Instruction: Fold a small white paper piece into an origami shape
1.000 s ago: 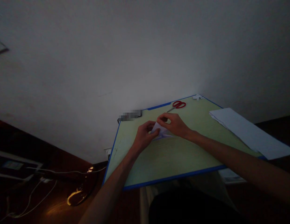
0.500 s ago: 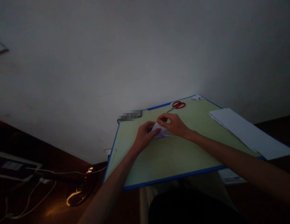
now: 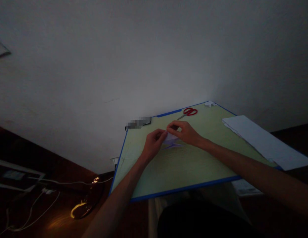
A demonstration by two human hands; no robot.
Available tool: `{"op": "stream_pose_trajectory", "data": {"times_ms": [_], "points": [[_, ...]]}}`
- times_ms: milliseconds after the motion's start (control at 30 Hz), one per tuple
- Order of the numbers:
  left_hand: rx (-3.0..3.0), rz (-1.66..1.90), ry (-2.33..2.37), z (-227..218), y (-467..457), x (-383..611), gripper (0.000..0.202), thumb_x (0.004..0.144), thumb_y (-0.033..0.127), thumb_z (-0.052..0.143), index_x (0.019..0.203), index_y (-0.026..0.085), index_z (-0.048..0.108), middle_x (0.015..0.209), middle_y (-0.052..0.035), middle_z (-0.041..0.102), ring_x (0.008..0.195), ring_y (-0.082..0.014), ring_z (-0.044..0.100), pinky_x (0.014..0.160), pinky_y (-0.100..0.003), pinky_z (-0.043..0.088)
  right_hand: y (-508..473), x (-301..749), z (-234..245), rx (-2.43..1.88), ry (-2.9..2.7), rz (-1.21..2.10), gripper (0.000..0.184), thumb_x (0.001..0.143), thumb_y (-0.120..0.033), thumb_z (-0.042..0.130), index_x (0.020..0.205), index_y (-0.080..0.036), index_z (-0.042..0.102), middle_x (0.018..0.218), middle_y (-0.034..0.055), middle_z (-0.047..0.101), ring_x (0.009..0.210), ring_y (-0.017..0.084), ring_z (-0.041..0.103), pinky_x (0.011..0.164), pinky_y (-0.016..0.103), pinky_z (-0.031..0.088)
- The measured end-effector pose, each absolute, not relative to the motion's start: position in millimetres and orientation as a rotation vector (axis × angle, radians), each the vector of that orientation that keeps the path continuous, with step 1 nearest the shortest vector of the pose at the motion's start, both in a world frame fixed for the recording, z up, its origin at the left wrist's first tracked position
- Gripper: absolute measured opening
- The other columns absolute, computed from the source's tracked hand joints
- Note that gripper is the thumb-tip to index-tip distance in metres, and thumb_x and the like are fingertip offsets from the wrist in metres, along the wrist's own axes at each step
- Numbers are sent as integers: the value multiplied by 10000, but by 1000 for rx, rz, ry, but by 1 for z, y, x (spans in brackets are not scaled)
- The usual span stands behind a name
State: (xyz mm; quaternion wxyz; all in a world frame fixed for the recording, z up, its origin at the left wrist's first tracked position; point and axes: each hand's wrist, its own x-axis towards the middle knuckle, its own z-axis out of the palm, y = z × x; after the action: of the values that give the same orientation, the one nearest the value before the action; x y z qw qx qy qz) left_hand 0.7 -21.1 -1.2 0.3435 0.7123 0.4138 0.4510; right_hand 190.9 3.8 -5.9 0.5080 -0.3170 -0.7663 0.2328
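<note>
A small piece of folded white paper is held up between my two hands over the pale green tabletop. My left hand pinches its upper left edge between thumb and fingers. Right beside it, my right hand pinches the top of the same paper, the fingertips of both hands almost meeting. The lower part of the paper hangs free, with pointed edges that look purplish in the dim light. Its exact folds are partly hidden by my fingers.
Red-handled scissors lie beyond my right hand. White paper scraps rest at the far corner, and large white sheets overhang the right edge. A blurred-out dark object sits at the back left. White cables trail at lower left.
My left thumb has drawn up from the face of the paper to its top edge, near my right fingertips. The right hand stays almost in place.
</note>
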Motion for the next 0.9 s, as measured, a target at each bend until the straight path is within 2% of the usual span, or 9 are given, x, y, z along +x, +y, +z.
{"op": "stream_pose_trajectory", "data": {"times_ms": [100,233,400,533,600,733,900], "points": [[1790,1239,1063,-4,-17,0,304,845,460,727,883,159,710,820,-36,731,726,-152,658,669,-249,510,6,192,-7,-763,-1850,599,210,931,-338,622,896,-168,740,854,57,758,763,169,664,686,281,517],[1727,1374,1173,-5,-12,-3,265,838,426,722,874,165,696,773,-25,717,696,-150,652,645,-244,500,9,194,-7,-803,-1809,575,237,957,-334,591,1036,-174,747,996,87,769,819,179,690,703,291,538],[1683,1494,1299,-3,-10,-5,239,849,399,701,881,163,692,795,-39,729,720,-167,675,646,-253,515,10,197,-9,-822,-1887,451,184,911,-312,671,1009,-176,748,909,68,726,734,156,668,670,284,524],[1664,1540,1327,-5,-9,-6,234,848,388,696,892,158,692,820,-56,741,741,-178,690,652,-263,528,8,197,-9,-796,-1958,409,144,861,-264,733,974,-175,742,913,55,685,718,142,658,679,280,536],[1664,1544,1347,-5,-8,-7,227,852,380,689,891,156,692,819,-58,740,740,-178,691,647,-262,528,7,197,-10,-755,-1973,405,141,869,-210,707,1004,-180,736,928,54,673,730,140,656,710,284,550],[1683,1533,1380,-6,-8,-7,216,857,365,679,895,154,698,834,-63,740,756,-177,685,656,-260,526,7,197,-11,-629,-2026,338,259,890,-116,631,1119,-199,720,986,59,664,777,141,648,773,298,556],[1704,1537,1400,-7,-6,-8,191,857,332,668,907,153,714,877,-72,749,805,-186,687,709,-276,531,9,200,-11,-432,-2106,195,289,923,-88,584,1116,-230,745,1002,76,664,923,185,649,820,329,547]]}}
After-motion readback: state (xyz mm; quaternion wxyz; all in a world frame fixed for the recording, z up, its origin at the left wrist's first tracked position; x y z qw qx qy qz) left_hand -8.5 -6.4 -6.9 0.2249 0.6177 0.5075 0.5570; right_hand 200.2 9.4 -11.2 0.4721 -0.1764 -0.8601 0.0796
